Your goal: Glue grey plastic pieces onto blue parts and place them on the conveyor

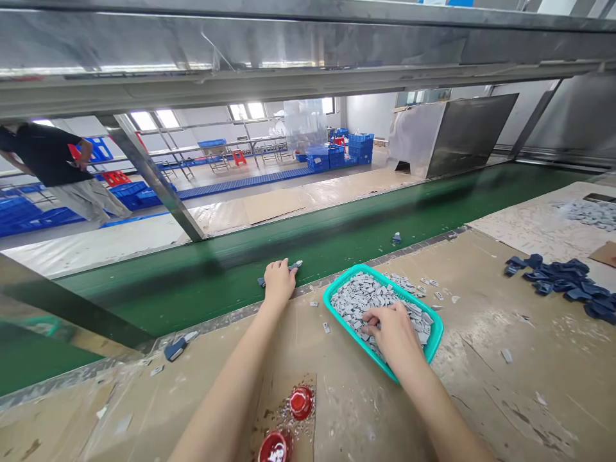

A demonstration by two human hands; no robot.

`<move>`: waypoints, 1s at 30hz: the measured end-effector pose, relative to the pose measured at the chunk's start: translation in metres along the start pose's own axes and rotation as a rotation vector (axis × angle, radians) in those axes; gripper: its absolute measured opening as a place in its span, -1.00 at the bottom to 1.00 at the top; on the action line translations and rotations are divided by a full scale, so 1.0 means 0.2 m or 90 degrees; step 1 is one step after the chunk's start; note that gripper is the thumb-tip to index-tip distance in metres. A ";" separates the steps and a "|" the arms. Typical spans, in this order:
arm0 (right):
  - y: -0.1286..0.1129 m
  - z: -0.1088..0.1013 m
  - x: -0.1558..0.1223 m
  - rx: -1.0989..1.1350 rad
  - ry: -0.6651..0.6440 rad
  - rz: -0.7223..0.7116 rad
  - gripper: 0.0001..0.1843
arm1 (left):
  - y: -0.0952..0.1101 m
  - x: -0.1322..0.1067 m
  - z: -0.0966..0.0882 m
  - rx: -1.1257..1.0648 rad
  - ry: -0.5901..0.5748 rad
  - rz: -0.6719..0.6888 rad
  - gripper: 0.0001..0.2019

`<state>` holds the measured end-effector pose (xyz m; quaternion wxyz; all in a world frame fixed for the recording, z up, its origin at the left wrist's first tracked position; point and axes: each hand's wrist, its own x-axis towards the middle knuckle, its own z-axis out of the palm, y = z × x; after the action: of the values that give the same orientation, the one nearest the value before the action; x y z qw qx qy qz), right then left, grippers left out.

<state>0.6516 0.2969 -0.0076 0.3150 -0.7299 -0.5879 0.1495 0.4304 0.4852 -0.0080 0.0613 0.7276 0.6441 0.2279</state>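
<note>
The left hand (pixel 279 283) is closed narrowly around a small dark blue piece with a pale grey end (pixel 294 265) and is pressed onto a green rubber conveyor belt (pixel 385 212) at its near edge. The right hand (pixel 391 335) is lowered into a shallow turquoise plastic tray (pixel 436 337), its fingers (pixel 368 328) drawn narrowly together among a heap of small pale grey rectangular pieces (pixel 353 301); whether one is gripped cannot be told. The tray is placed on the paper-covered surface (pixel 486 391) just beside the belt, so that its contents are within reach of the right hand while the left is kept at the belt. Stray grey pieces (pixel 407 283) are scattered beyond its far rim. A heap of dark blue pieces (pixel 563 280) is laid to the right, and 2 round red caps (pixel 301 402) are set nearby on a brown card patch (pixel 283 398). Past the belt, a person (pixel 45 157) is seen far left, with blue plastic crates (pixel 337 157) beyond.
</note>
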 end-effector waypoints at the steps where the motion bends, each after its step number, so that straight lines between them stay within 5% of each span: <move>1: 0.00 0.00 0.00 -0.009 0.003 -0.007 -0.84 | 0.03 0.00 0.01 -0.007 -0.008 -0.002 -0.66; 8: 0.00 0.04 0.01 -0.044 0.057 -0.063 -0.83 | 0.15 -0.15 -0.09 -0.150 -0.057 0.010 -0.70; 15: -0.08 -0.04 -0.04 0.062 0.053 -0.086 -0.75 | 0.19 -0.74 -0.46 -0.419 -0.068 -0.016 -0.71; 19: -0.17 -0.07 -0.16 0.164 0.014 -0.073 -0.70 | 0.19 -1.11 -0.63 -0.647 -0.036 -0.233 -0.63; 23: -0.25 -0.02 -0.28 0.285 -0.113 -0.111 -0.68 | 0.19 -1.38 -0.70 -0.709 0.115 -0.417 -0.56; 27: -0.31 0.08 -0.37 0.500 -0.297 0.032 -0.65 | 0.15 -1.49 -0.70 -0.739 0.187 -0.488 -0.49; 30: -0.34 0.14 -0.40 0.545 -0.358 0.083 -0.64 | 0.12 -1.52 -0.66 -0.761 0.224 -0.525 -0.50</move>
<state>0.5608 0.2359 0.0018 0.4054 -0.5026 -0.4891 0.5864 0.3783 0.1597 0.0423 0.4232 0.2224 0.6313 0.6106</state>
